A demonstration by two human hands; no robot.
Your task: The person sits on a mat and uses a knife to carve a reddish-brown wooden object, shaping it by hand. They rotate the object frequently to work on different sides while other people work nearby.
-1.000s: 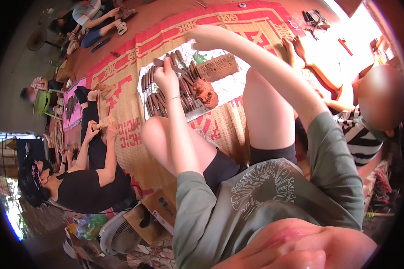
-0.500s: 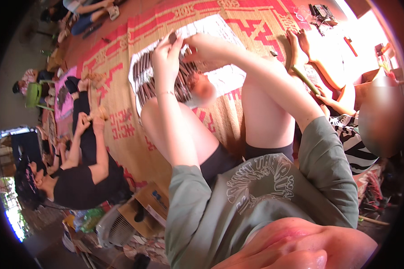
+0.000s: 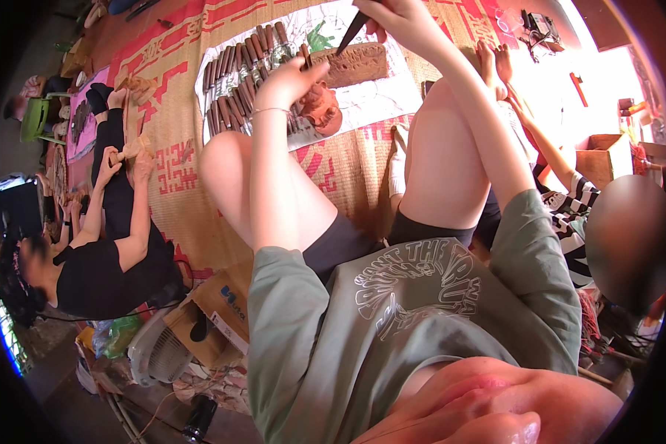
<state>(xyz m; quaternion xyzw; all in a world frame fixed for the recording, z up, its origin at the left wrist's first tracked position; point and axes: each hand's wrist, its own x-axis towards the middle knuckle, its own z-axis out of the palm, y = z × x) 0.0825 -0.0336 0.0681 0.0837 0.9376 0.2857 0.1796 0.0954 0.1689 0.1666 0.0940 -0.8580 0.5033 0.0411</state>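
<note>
My left hand [image 3: 285, 83] is over the right end of the tool rows, its fingers closed on a wooden-handled carving tool [image 3: 305, 55] that stands up beside the thumb. Farther up and to the right, my right hand [image 3: 396, 16] grips a dark, pointed blade [image 3: 352, 33]; its tip slants down toward a brown carved wooden block [image 3: 359, 66]. Below the block, close to my left hand, lies a reddish-brown carved head [image 3: 323, 111]. Several carving tools with wooden handles [image 3: 233, 70] lie in two rows on a white printed cloth [image 3: 374, 111].
A patterned straw mat [image 3: 200, 140] spreads under the cloth. At left, a person in black [image 3: 111, 259] holds a pale wooden piece [image 3: 133, 148]. Another person in striped clothing [image 3: 570, 214] sits close at right. A cardboard box [image 3: 211, 318] and a grey fan [image 3: 159, 348] stand lower left.
My hands have moved apart: the right up and to the right with the dark blade, the left down a little. The wooden block, earlier hidden behind my right hand, now shows.
</note>
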